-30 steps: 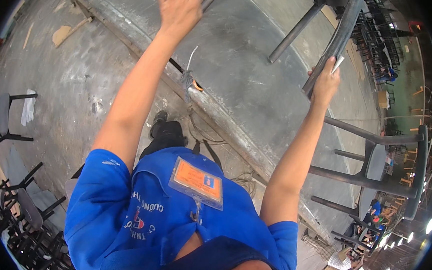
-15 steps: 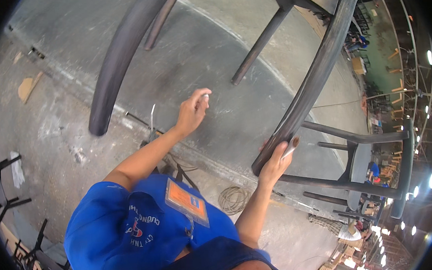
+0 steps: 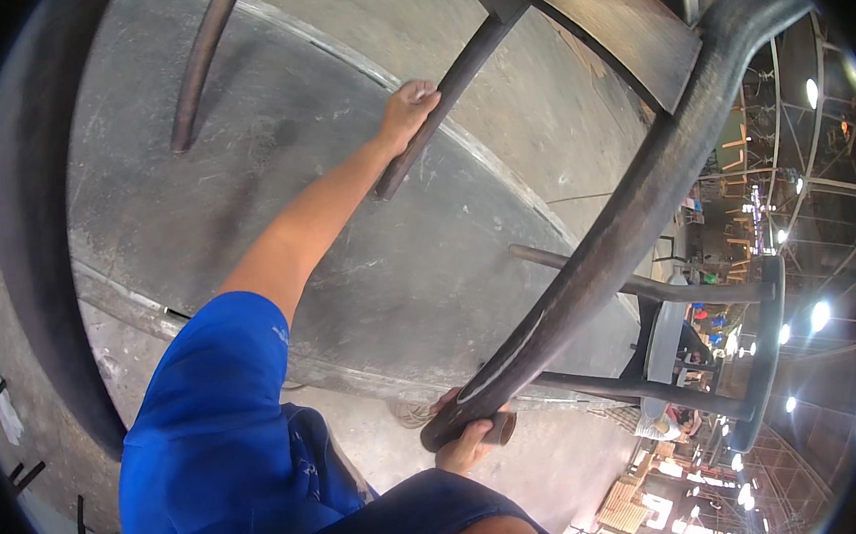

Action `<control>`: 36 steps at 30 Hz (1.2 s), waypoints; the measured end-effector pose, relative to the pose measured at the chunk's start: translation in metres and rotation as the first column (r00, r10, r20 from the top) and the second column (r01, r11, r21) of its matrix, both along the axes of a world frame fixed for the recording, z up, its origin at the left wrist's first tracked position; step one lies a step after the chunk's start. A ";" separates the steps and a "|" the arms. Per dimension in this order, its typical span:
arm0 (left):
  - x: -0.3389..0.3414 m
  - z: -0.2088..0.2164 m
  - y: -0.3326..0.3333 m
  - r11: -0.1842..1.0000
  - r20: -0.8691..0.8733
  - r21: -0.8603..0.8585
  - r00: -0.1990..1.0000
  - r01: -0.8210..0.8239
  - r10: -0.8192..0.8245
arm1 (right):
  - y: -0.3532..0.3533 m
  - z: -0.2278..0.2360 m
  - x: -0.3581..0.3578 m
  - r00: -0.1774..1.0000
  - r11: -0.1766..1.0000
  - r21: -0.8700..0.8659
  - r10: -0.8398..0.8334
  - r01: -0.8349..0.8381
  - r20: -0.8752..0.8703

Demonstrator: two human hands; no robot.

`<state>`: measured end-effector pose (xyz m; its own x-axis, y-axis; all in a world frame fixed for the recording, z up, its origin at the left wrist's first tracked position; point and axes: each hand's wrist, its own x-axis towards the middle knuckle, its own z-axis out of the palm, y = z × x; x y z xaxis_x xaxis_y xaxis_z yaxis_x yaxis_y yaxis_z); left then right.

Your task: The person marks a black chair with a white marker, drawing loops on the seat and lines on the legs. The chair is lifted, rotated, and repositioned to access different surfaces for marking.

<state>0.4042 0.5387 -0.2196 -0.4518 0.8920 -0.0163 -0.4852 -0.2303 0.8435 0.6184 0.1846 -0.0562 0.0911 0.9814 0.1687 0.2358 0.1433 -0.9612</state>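
Note:
A dark wooden chair (image 3: 594, 226) fills the upper view, tilted, its thick curved leg slanting down toward me. My right hand (image 3: 468, 447) grips the lower end of that leg, some fingers hidden behind it. A brown, curled piece like sandpaper (image 3: 503, 428) sticks out beside the right thumb. Farther out, my left hand (image 3: 409, 114) is against a thinner leg (image 3: 451, 92) of the same chair. Its fingers are curled, with something small and pale at their tips that I cannot make out.
Under the chair spreads a grey, scuffed work surface (image 3: 348, 263) with a pale edge strip. Another dark chair (image 3: 666, 335) stands on its side at the right. A large dark curved leg (image 3: 43, 224) rises at the left. Shed lights (image 3: 821, 316) hang far right.
My left hand has moved up and away from me to the thinner leg. The chair and my right hand on its thick leg have come nearer and lower in view.

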 end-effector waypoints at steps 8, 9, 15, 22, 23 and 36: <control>0.001 0.002 0.045 0.992 -0.182 0.022 0.975 -0.128 0.130 | -0.006 0.001 0.004 0.996 0.986 -0.162 0.040 -0.026 0.085; 0.001 -0.001 0.042 0.994 -0.170 -0.016 0.980 -0.106 0.102 | -0.006 0.004 0.005 0.996 0.983 -0.178 0.056 -0.042 0.076; 0.003 -0.012 0.025 0.970 -0.429 0.075 0.870 -0.232 0.242 | -0.009 0.008 0.006 0.982 0.974 -0.226 0.055 -0.013 0.182; 0.036 -0.042 -0.065 0.950 -0.278 -0.236 0.951 -0.203 0.134 | -0.004 -0.007 0.002 0.997 0.997 -0.068 0.038 -0.042 -0.065; 0.047 -0.045 -0.090 0.953 -0.140 -0.237 0.977 -0.189 0.160 | -0.001 -0.004 0.001 0.999 0.996 -0.085 0.033 -0.032 0.007; 0.087 -0.055 -0.361 0.804 0.236 -0.245 0.838 0.541 -0.492 | 0.019 0.014 -0.015 0.990 0.990 0.033 0.140 -0.139 0.001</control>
<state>0.4914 0.1782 -0.2745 0.1053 0.9344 -0.3404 -0.5896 0.3343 0.7352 0.6036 0.2041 -0.0425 -0.0462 0.9786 0.2008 0.2103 0.2060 -0.9557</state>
